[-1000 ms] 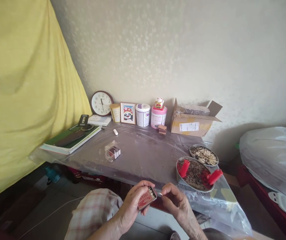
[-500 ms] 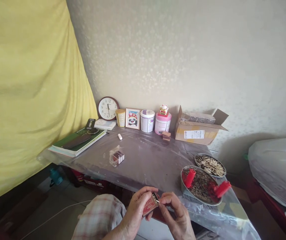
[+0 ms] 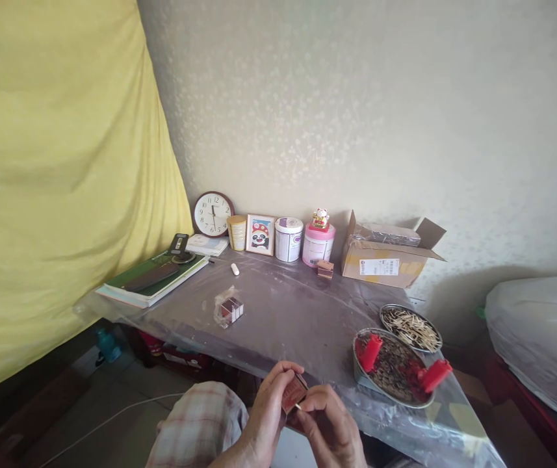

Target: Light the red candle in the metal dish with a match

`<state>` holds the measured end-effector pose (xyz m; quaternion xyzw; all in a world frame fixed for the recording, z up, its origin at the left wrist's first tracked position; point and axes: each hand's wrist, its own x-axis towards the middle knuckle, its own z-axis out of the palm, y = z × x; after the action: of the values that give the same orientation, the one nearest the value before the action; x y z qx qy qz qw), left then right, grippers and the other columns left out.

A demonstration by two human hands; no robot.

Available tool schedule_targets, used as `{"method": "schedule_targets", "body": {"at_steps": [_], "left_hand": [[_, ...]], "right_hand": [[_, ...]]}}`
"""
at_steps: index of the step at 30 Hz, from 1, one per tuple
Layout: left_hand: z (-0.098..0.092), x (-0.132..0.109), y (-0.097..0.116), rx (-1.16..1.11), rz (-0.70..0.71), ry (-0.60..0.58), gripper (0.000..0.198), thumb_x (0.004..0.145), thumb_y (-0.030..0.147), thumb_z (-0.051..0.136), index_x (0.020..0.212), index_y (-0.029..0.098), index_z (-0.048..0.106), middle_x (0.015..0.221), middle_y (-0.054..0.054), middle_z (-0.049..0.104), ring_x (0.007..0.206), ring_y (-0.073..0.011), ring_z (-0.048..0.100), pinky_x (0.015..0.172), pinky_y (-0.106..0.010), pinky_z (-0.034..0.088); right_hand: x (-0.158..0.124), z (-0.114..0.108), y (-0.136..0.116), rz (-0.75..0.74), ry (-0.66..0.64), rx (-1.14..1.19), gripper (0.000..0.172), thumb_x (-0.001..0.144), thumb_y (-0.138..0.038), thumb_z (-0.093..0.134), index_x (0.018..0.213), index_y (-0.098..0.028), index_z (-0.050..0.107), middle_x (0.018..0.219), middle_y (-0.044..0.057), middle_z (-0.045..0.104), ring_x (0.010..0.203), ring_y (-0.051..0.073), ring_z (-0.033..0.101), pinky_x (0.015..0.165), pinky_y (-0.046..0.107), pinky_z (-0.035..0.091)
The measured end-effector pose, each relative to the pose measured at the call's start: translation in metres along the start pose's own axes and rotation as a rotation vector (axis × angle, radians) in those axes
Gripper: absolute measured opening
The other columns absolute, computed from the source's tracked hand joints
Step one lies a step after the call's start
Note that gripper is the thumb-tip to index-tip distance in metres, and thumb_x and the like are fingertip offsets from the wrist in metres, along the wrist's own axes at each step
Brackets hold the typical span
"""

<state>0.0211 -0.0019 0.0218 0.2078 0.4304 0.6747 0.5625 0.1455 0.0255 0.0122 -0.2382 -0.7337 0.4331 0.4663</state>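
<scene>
My left hand point(image 3: 267, 411) grips a red matchbox point(image 3: 293, 392) low in front of the table, its printed face turned up. Between the thumb and fingertips of my right hand point(image 3: 329, 422) is a matchstick point(image 3: 298, 407), its pale end showing against the box's near side. Both hands are close together, and the fingers of the right one nearly touch the box. On the table to the right stands a metal tin point(image 3: 395, 370) of dark burnt bits with two red candles point(image 3: 370, 353) in it. A round tin of matchsticks point(image 3: 412, 328) sits just behind it.
A plastic-wrapped pack of matchboxes point(image 3: 231, 311) lies on the table point(image 3: 278, 305). Along the wall stand a clock point(image 3: 213, 214), a framed panda picture point(image 3: 260, 234), tubs point(image 3: 288, 239) and an open carton point(image 3: 380, 263). Left is a green book point(image 3: 149, 276); my knee point(image 3: 203, 416) is below.
The matchbox looks closed now; the match heads at its open end no longer show. My right hand has moved slightly down and left, bringing the matchstick to the box's near side.
</scene>
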Motion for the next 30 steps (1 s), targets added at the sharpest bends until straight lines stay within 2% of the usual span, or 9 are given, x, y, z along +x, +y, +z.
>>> {"method": "schedule_targets", "body": {"at_steps": [3,8,11,14,19,22,25,27,30], "left_hand": [[0.0,-0.001,0.001,0.004,0.022,-0.01,0.015,0.083,0.031,0.055,0.084,0.02,0.065,0.075,0.002,0.062,0.072,-0.015,0.054,0.07,-0.027,0.039],[0.001,-0.001,0.001,-0.022,-0.014,-0.058,0.02,0.083,0.036,0.057,0.087,0.019,0.067,0.073,0.001,0.061,0.073,-0.0165,0.053,0.07,-0.029,0.038],[0.002,-0.002,0.002,-0.049,-0.041,-0.106,0.023,0.079,0.037,0.062,0.091,0.019,0.068,0.073,-0.001,0.066,0.075,-0.0184,0.055,0.071,-0.031,0.038],[0.002,-0.003,0.004,-0.109,-0.063,-0.164,0.027,0.074,0.032,0.067,0.097,0.018,0.07,0.083,-0.005,0.071,0.084,-0.0207,0.057,0.078,-0.033,0.039],[0.0,-0.004,0.008,-0.205,-0.082,-0.236,0.035,0.067,0.025,0.078,0.101,0.017,0.073,0.096,-0.008,0.071,0.095,-0.0224,0.058,0.088,-0.034,0.039],[0.001,-0.004,0.009,-0.199,-0.1,-0.239,0.03,0.071,0.026,0.077,0.1,0.019,0.074,0.097,-0.008,0.071,0.09,-0.0196,0.06,0.083,-0.032,0.042],[0.001,-0.002,0.007,-0.173,-0.123,-0.214,0.025,0.073,0.029,0.077,0.096,0.018,0.074,0.094,-0.006,0.071,0.078,-0.015,0.059,0.072,-0.027,0.042],[0.001,-0.001,0.005,-0.146,-0.128,-0.193,0.025,0.072,0.03,0.078,0.093,0.017,0.075,0.091,-0.006,0.071,0.073,-0.0133,0.058,0.069,-0.026,0.042],[0.001,-0.001,0.005,-0.102,-0.113,-0.158,0.026,0.069,0.032,0.08,0.09,0.017,0.075,0.089,-0.006,0.073,0.077,-0.0143,0.059,0.069,-0.026,0.042]], "right_hand": [[-0.002,0.01,-0.002,-0.09,0.054,-0.085,0.007,0.089,-0.024,0.059,0.09,-0.027,0.065,0.08,0.002,0.064,0.07,0.016,0.062,0.063,0.022,0.051],[0.003,0.003,-0.006,-0.128,0.012,-0.181,0.007,0.089,-0.021,0.059,0.088,-0.025,0.065,0.084,0.003,0.065,0.076,0.017,0.064,0.069,0.024,0.052],[0.006,-0.008,-0.007,-0.076,0.019,-0.173,0.005,0.089,-0.024,0.059,0.086,-0.024,0.063,0.084,0.004,0.066,0.076,0.017,0.064,0.069,0.025,0.052],[0.008,-0.013,-0.007,-0.007,-0.001,-0.106,0.008,0.089,-0.029,0.059,0.085,-0.023,0.062,0.08,0.003,0.064,0.072,0.017,0.062,0.068,0.025,0.051],[0.009,-0.013,-0.004,0.192,0.136,0.171,0.018,0.083,-0.04,0.066,0.079,-0.023,0.062,0.075,0.0,0.06,0.07,0.016,0.059,0.068,0.025,0.051],[0.009,-0.016,0.0,0.259,0.219,0.303,0.018,0.081,-0.04,0.07,0.088,-0.024,0.064,0.076,0.0,0.059,0.072,0.015,0.059,0.069,0.025,0.051],[0.009,-0.02,0.005,0.258,0.266,0.346,0.025,0.079,-0.039,0.072,0.099,-0.027,0.064,0.077,-0.002,0.06,0.072,0.014,0.059,0.068,0.023,0.052],[0.01,-0.022,0.006,0.251,0.28,0.318,0.022,0.079,-0.039,0.072,0.095,-0.027,0.064,0.075,-0.002,0.059,0.07,0.013,0.058,0.067,0.022,0.051],[0.011,-0.022,0.004,0.226,0.29,0.269,0.017,0.08,-0.038,0.071,0.088,-0.025,0.065,0.073,-0.002,0.06,0.068,0.012,0.058,0.067,0.021,0.051]]}}
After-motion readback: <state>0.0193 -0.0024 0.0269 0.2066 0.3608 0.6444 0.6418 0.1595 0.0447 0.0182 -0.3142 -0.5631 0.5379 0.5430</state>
